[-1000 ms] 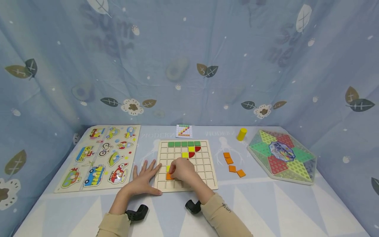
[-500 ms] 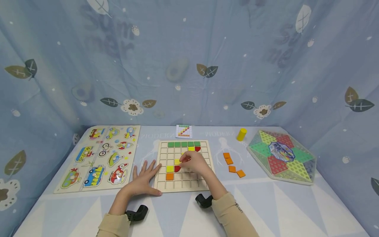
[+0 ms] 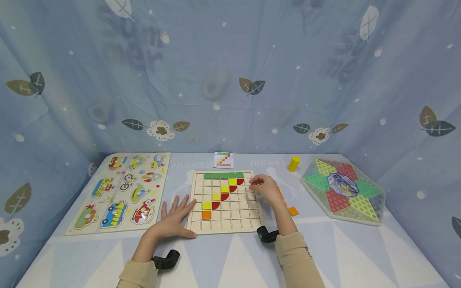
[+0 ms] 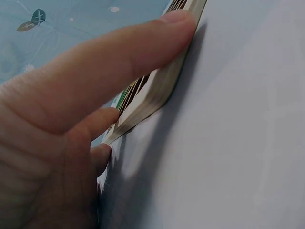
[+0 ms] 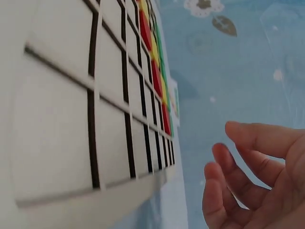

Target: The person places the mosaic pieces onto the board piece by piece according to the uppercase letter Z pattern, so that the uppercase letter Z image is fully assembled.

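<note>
A wooden grid board (image 3: 237,224) lies on the table. Its cells hold a row of green squares (image 3: 224,175), a diagonal of yellow squares (image 3: 216,197) paired with red quarter-circle pieces (image 3: 225,196), and one orange square (image 3: 206,215). My left hand (image 3: 173,222) spreads its fingers at the board's left edge, the thumb touching the near corner in the left wrist view. Over the board's right edge my right hand (image 3: 266,188) hovers with loosely bent fingers; the right wrist view shows nothing between them. Loose orange squares (image 3: 293,211) lie beyond it, partly hidden by the hand.
A small pattern card (image 3: 223,160) lies behind the board. A vehicle picture puzzle (image 3: 122,192) is at the left. To the right are a yellow cylinder (image 3: 294,163) and a hexagonal Chinese checkers board (image 3: 343,190). A blue curtain (image 3: 230,80) hangs behind the table.
My right hand has moved off the orange square at the board's lower left, going right across the grid to its right edge. My left hand has stayed put.
</note>
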Demonstrator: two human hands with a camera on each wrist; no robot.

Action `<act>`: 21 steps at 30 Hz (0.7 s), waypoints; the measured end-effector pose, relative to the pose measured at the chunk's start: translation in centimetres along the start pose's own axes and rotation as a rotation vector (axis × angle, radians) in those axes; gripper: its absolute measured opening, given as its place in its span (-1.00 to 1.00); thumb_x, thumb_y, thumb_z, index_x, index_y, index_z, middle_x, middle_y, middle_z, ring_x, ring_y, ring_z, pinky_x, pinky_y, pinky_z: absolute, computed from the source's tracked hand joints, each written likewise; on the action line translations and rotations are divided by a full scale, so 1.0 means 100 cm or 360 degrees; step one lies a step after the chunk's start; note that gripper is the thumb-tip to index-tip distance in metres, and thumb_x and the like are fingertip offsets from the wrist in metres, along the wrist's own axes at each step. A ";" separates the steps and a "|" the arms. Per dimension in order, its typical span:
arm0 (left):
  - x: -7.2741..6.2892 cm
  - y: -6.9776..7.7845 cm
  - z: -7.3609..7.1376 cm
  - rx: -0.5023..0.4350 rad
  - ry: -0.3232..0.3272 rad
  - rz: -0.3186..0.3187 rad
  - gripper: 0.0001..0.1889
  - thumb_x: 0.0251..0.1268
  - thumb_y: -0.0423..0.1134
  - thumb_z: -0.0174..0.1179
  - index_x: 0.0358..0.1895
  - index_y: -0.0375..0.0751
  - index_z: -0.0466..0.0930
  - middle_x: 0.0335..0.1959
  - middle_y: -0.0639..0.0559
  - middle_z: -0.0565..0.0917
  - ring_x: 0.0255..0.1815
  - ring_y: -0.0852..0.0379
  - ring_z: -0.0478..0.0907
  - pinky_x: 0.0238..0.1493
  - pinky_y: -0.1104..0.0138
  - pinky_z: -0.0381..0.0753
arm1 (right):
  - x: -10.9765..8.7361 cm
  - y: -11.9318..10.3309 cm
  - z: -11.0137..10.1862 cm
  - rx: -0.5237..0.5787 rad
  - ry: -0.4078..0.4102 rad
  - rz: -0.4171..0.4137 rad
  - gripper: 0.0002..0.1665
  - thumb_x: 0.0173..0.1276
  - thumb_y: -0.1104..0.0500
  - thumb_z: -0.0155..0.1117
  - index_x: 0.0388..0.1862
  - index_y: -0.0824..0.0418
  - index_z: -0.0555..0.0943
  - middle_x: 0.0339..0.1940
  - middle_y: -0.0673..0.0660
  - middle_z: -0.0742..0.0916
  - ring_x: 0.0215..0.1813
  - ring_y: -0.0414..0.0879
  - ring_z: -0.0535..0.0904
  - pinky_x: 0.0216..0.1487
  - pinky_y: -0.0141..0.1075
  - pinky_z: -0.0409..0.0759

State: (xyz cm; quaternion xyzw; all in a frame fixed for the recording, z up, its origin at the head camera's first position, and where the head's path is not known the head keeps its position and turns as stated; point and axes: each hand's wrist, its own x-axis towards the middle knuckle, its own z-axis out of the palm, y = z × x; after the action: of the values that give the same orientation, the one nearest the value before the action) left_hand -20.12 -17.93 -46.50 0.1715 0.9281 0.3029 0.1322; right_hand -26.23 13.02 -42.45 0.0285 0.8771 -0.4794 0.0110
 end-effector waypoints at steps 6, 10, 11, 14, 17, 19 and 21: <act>-0.001 0.000 -0.001 -0.0014 -0.0011 0.0006 0.15 -0.30 0.16 0.45 0.43 -0.21 0.04 0.47 -0.29 -0.14 0.43 -0.34 -0.47 0.19 -0.21 -0.71 | 0.006 0.011 -0.018 -0.0174 0.0154 0.0057 -0.75 0.16 0.32 0.23 -0.14 0.26 0.62 0.00 0.25 0.62 0.03 0.13 0.47 -0.02 -0.05 0.44; -0.001 -0.001 -0.001 -0.0018 -0.0007 0.0015 0.16 -0.31 0.17 0.44 0.43 -0.21 0.05 0.46 -0.29 -0.14 0.43 -0.35 -0.47 0.19 -0.21 -0.72 | 0.012 0.020 -0.027 -0.0315 0.0200 0.0138 -0.64 0.13 0.35 0.19 -0.05 0.20 0.62 0.10 0.29 0.57 -0.09 0.17 0.42 -0.10 -0.04 0.38; -0.001 -0.001 -0.001 -0.0015 -0.0006 0.0016 0.15 -0.31 0.17 0.44 0.43 -0.21 0.05 0.46 -0.29 -0.13 0.43 -0.35 -0.47 0.19 -0.21 -0.72 | 0.013 0.021 -0.029 -0.0347 0.0204 0.0169 -0.62 0.12 0.36 0.17 -0.03 0.19 0.61 0.11 0.30 0.56 -0.11 0.18 0.40 -0.11 -0.03 0.34; -0.001 -0.001 0.000 -0.0005 -0.0001 0.0021 0.15 -0.32 0.18 0.44 0.42 -0.21 0.06 0.46 -0.30 -0.12 0.43 -0.35 -0.46 0.20 -0.20 -0.72 | 0.016 0.024 -0.033 -0.0437 0.0189 0.0251 -0.56 0.14 0.39 0.09 0.01 0.14 0.60 0.13 0.31 0.53 -0.10 0.22 0.35 -0.06 0.06 0.25; -0.001 -0.001 0.000 -0.0001 -0.0001 0.0021 0.15 -0.32 0.19 0.43 0.42 -0.21 0.07 0.46 -0.29 -0.12 0.43 -0.35 -0.46 0.19 -0.20 -0.72 | 0.017 0.028 -0.035 -0.0497 0.0142 0.0298 -0.55 0.18 0.40 0.03 0.03 0.14 0.60 0.15 0.33 0.51 0.02 0.28 0.33 0.05 0.18 0.17; -0.001 -0.001 0.000 -0.0005 0.0000 0.0020 0.15 -0.32 0.19 0.43 0.42 -0.21 0.07 0.46 -0.29 -0.12 0.43 -0.35 -0.47 0.19 -0.20 -0.72 | 0.017 0.031 -0.035 -0.0524 0.0106 0.0310 -0.58 0.22 0.38 0.02 0.03 0.15 0.59 0.14 0.32 0.52 0.08 0.31 0.33 0.10 0.23 0.13; -0.001 -0.001 0.000 -0.0008 -0.0001 0.0021 0.15 -0.32 0.18 0.43 0.42 -0.21 0.07 0.46 -0.29 -0.12 0.43 -0.35 -0.47 0.19 -0.20 -0.72 | 0.018 0.034 -0.035 -0.0556 0.0088 0.0299 -0.62 0.25 0.37 0.03 0.01 0.17 0.60 0.12 0.30 0.55 0.13 0.30 0.34 0.12 0.24 0.13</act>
State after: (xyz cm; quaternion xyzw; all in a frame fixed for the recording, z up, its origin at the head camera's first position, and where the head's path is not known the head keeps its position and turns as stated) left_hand -20.04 -18.06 -46.55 0.1773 0.9262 0.3060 0.1309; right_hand -27.79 17.90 -43.53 0.1211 0.9404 -0.3157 0.0366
